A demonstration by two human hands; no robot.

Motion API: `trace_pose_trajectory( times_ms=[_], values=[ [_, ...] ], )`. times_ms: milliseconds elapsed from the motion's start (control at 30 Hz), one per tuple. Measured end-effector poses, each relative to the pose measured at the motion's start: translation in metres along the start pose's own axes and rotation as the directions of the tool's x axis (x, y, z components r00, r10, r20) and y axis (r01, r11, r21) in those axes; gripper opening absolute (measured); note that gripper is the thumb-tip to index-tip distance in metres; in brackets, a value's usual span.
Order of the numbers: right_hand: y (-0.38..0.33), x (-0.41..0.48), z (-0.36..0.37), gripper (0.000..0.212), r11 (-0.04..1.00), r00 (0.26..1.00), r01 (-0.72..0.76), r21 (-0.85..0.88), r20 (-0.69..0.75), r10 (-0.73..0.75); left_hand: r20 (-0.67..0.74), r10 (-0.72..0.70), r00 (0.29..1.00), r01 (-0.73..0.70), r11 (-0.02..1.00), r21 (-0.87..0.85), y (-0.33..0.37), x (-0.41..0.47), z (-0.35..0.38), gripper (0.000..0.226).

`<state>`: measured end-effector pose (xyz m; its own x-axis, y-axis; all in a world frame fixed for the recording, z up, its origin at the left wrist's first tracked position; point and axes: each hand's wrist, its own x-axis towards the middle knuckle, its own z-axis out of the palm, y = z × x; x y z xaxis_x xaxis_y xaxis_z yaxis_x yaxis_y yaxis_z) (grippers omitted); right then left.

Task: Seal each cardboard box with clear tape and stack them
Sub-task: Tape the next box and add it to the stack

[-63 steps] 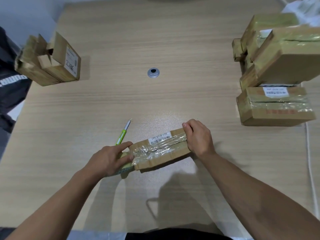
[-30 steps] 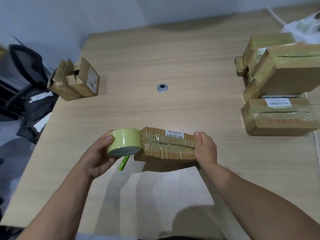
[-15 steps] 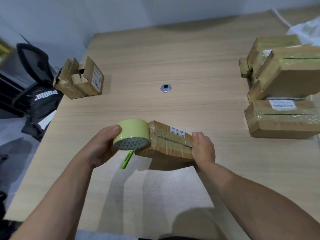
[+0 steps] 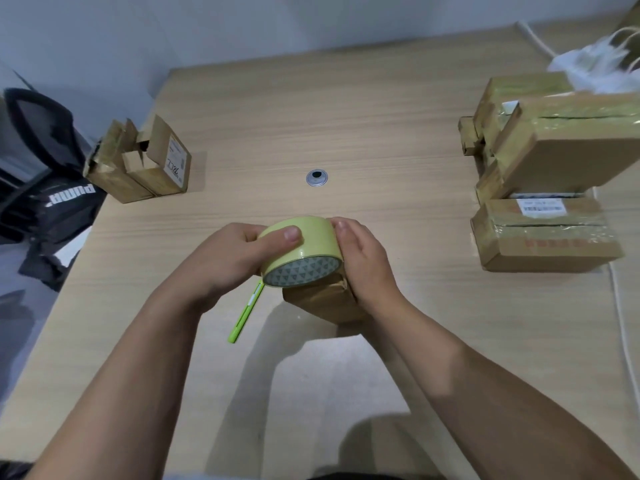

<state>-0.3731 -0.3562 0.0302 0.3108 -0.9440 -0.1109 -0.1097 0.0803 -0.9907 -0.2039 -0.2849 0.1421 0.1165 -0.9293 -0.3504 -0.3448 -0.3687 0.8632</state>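
Left hand [image 4: 239,261] grips the tape roll [image 4: 301,244], thumb across its top, and my right hand [image 4: 367,271] is curled round the box [image 4: 322,301] tucked under the roll, toward the near edge of the table [image 4: 381,133], midway along it. With the box held from one side only, I think a pull of tape could twist it and lay the strip crooked or wrinkled. Half a second ago it lay lengthwise between my hands, roll at its left end; now it points end-on at me.

Bare forearms [image 4: 138,358] run to the left hand [image 4: 225,261] and right hand [image 4: 367,271].
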Motion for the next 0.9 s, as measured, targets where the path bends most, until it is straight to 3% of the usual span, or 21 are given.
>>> trace_pose_trajectory(
  times_ms=[67, 167, 333, 500, 633, 767, 833, 900],
  values=[
    [-0.001, 0.0, -0.003, 0.055, 0.994, 0.997, -0.063, 0.093, 0.045, 0.059, -0.001, -0.006, 1.0, 0.006, 0.999, 0.035, 0.007, 0.002, 0.006, 0.095],
    [-0.008, 0.0, -0.014, 0.036, 0.98, 0.994, -0.093, 0.174, 0.066, 0.082, 0.006, -0.026, 1.0, 0.025, 0.996, 0.084, 0.012, 0.005, 0.013, 0.099],
    [-0.012, 0.003, -0.013, 0.039, 0.984, 0.986, -0.146, 0.105, 0.101, 0.136, -0.04, -0.039, 0.998, 0.044, 0.99, 0.136, 0.017, 0.003, 0.021, 0.077],
    [-0.01, 0.009, -0.012, 0.035, 0.99, 0.984, -0.13, 0.053, 0.13, 0.123, -0.125, 0.018, 0.992, -0.025, 0.998, -0.053, 0.016, 0.001, 0.029, 0.08],
    [-0.007, 0.01, -0.013, 0.029, 0.97, 0.965, -0.199, 0.139, 0.202, 0.169, -0.184, 0.136, 0.973, -0.178, 0.956, -0.233, 0.02, 0.001, 0.044, 0.034],
    [-0.004, 0.008, -0.023, 0.02, 0.881, 0.949, -0.302, 0.364, 0.203, 0.242, -0.131, 0.167, 0.977, -0.189, 0.965, -0.182, 0.017, 0.002, 0.049, 0.03],
    [0.001, 0.011, -0.026, 0.03, 0.882, 0.952, -0.293, 0.368, 0.197, 0.234, -0.093, 0.179, 0.979, -0.192, 0.969, -0.157, 0.016, 0.003, 0.048, 0.03],
    [0.002, 0.012, -0.027, 0.026, 0.899, 0.955, -0.273, 0.343, 0.206, 0.212, -0.075, 0.197, 0.978, -0.205, 0.969, -0.134, 0.014, 0.005, 0.047, 0.033]
  ],
)
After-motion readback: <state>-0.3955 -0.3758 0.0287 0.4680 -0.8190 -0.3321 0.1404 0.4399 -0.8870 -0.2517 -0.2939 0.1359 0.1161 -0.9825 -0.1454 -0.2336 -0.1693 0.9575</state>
